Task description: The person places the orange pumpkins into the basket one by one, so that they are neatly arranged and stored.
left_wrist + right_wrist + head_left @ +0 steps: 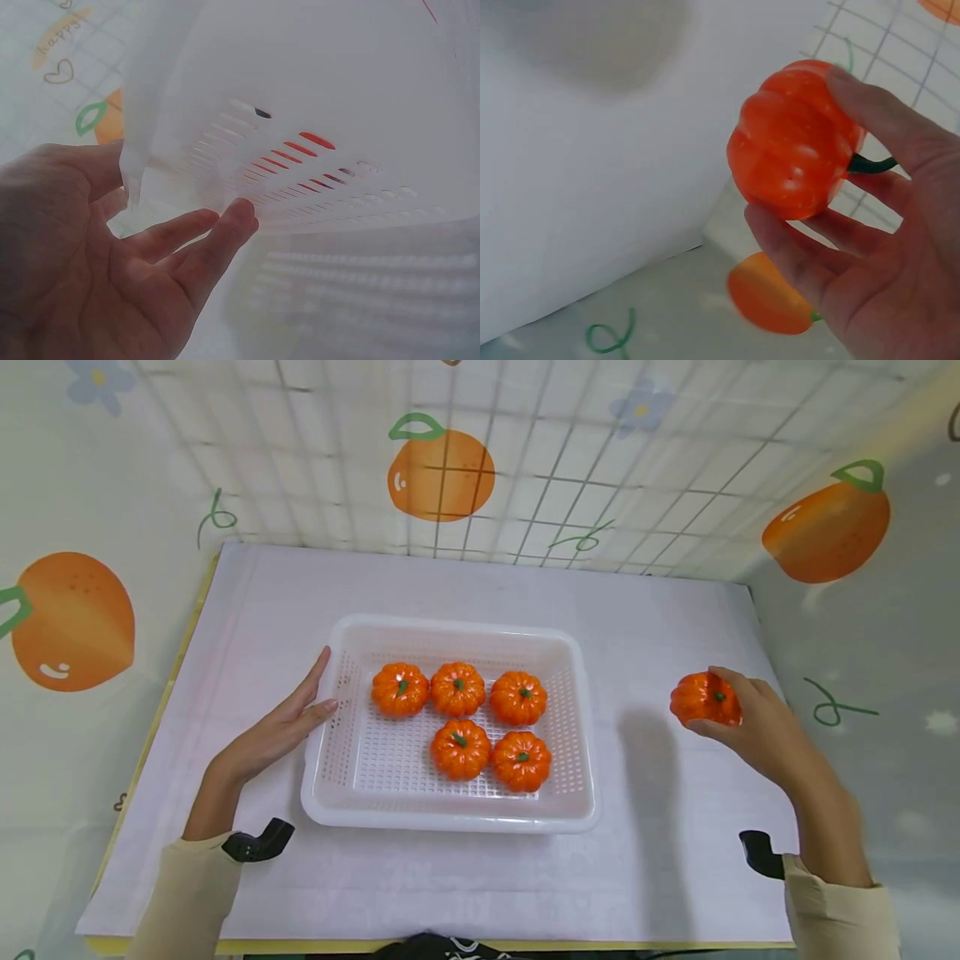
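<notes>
My right hand (765, 727) holds a small orange pumpkin (701, 698) with a green stem, to the right of a white basket (450, 823). In the right wrist view the thumb and fingers grip the glossy pumpkin (791, 146) from opposite sides, above the table. At the basket's left side, my left hand (273, 735) holds the rim. The left wrist view shows its fingertips (238, 214) against the slotted outer wall, under the rim. Inside the basket lie several like pumpkins, one of them a front-row pumpkin (461, 749), stems mostly up.
A white cloth (480, 885) covers the table, with a yellowish edge (161, 702) along the left. Behind stands a wire grid (540, 485) under a sheet printed with oranges. The sheet also hangs at both sides.
</notes>
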`<state>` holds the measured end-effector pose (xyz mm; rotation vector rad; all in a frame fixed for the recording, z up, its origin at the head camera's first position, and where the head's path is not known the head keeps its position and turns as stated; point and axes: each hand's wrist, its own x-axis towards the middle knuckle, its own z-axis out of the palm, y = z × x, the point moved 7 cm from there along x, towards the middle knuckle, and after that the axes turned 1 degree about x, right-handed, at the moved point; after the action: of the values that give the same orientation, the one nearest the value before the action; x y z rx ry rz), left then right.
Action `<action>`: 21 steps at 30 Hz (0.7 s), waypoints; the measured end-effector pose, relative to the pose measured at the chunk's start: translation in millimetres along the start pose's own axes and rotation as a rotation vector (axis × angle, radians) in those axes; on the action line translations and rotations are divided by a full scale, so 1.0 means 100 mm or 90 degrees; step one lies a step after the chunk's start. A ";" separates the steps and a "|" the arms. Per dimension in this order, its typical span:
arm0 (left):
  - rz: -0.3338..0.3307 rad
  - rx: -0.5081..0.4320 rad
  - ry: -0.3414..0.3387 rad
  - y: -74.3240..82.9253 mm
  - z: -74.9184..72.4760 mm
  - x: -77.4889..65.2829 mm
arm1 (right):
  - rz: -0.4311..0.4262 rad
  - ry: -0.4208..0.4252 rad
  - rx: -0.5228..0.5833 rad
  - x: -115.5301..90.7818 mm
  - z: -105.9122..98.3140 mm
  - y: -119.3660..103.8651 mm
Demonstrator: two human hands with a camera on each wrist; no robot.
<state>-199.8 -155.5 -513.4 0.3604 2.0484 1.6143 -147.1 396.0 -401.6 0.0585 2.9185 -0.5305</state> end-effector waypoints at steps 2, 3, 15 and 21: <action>-0.001 0.002 0.000 0.00 0.00 0.00 | -0.010 0.004 -0.002 0.06 -0.04 -0.09; 0.000 0.002 0.000 0.00 0.00 0.00 | -0.017 0.005 -0.003 0.09 -0.05 -0.14; 0.000 0.001 0.000 0.00 0.01 0.00 | -0.056 -0.018 0.004 0.37 -0.18 -0.77; 0.004 -0.009 -0.001 0.01 0.01 0.00 | -0.081 -0.045 0.034 0.51 -0.13 -1.10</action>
<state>-199.1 -155.0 -512.4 0.3636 2.0353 1.6303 -207.0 298.2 -361.1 -0.1362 2.8524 -0.6164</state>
